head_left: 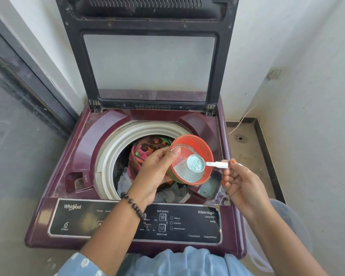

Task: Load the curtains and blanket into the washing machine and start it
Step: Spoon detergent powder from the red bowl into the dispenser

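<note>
Left hand fingers grip tilted red bowl of white powder, frame center. Right hand pinches full scoop over it. Floral fabric in washer drum, lid up.

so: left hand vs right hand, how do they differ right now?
The left hand grips the tilted red bowl over the drum; the right hand pinches the spoon handle. The left wrist wears a bead bracelet; the right is bare. Both handle the same detergent powder.
</note>
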Demonstrator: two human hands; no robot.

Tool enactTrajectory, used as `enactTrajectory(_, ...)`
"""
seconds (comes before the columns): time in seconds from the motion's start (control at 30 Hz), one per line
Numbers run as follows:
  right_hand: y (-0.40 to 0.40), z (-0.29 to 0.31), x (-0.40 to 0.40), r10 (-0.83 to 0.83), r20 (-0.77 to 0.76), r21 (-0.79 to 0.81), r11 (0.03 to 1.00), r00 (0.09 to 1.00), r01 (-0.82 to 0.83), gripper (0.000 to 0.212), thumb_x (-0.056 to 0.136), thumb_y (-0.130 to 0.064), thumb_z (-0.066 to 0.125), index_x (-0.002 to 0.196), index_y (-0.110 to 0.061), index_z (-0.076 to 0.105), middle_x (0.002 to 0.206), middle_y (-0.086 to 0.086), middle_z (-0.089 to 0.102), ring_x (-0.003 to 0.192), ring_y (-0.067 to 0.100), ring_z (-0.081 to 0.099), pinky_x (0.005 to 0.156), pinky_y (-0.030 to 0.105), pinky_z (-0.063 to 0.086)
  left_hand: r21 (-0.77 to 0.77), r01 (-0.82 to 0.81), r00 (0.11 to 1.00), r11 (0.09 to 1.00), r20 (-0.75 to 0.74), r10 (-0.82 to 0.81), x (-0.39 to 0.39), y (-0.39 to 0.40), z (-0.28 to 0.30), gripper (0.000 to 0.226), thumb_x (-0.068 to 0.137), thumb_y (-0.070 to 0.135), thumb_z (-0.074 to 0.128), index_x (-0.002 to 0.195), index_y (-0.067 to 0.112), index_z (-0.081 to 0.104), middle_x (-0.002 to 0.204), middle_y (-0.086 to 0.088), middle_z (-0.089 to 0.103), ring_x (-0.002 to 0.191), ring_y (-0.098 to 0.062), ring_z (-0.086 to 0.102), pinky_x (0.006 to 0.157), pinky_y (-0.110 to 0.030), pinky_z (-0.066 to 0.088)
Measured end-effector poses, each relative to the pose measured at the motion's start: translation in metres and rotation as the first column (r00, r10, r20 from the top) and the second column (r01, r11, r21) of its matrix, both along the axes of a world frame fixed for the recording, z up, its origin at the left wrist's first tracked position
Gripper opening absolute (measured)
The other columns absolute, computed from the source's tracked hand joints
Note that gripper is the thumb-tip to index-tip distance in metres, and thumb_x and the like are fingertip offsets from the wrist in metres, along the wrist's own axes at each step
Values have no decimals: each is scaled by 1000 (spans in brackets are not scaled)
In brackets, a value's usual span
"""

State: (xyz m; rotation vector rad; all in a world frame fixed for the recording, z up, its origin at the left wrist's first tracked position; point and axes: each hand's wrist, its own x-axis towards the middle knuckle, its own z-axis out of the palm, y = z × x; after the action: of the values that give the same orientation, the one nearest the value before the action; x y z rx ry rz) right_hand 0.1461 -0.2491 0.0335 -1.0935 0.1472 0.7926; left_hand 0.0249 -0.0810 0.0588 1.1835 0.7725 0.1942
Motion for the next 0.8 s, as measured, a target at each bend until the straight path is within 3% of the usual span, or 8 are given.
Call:
enactTrajectory(0.23, -19, 11, 16, 111, 106, 8, 994, 988, -113, 24, 99, -12, 49, 83, -4, 65, 58, 6, 58, 48, 11, 52, 45, 19, 44, -14, -76, 997, 997, -10, 76, 8, -26, 4, 50, 71, 46, 68, 113, 20, 68, 105, -3, 74, 90, -15, 69, 72, -26, 56)
enactTrajectory(0.4, -26, 9, 26, 139, 116, 7, 990, 983, -141, 23, 99, -12, 48, 84, -4, 64, 57, 5, 59, 48, 12, 52, 45, 19, 45, -24, -91, 996, 996, -24, 91, 13, -40, 4, 32, 83, 40, 65, 108, 21, 69, 100, 0, 76, 90, -14, 70, 73, -27, 58)
enactTrajectory(0.57, -34, 9, 34, 164, 172, 13, 985, 971, -169, 24, 100, -11, 47, 86, 0, 63, 57, 6, 59, 48, 11, 54, 46, 19, 46, -35, -123, 992, 992, -37, 121, 17, -46, 1, 40, 82, 42, 65, 114, 18, 68, 110, -7, 74, 97, -19, 69, 82, -33, 58)
enactTrajectory(0.8, -45, 4, 48, 107, 94, 9, 994, 990, -108, 32, 98, -12, 51, 72, -9, 70, 58, 7, 59, 48, 13, 53, 47, 20, 47, -52, -150, 988, 987, -31, 148, 18, -50, -5, 42, 77, 45, 65, 110, 19, 69, 109, -7, 74, 96, -18, 68, 79, -31, 57)
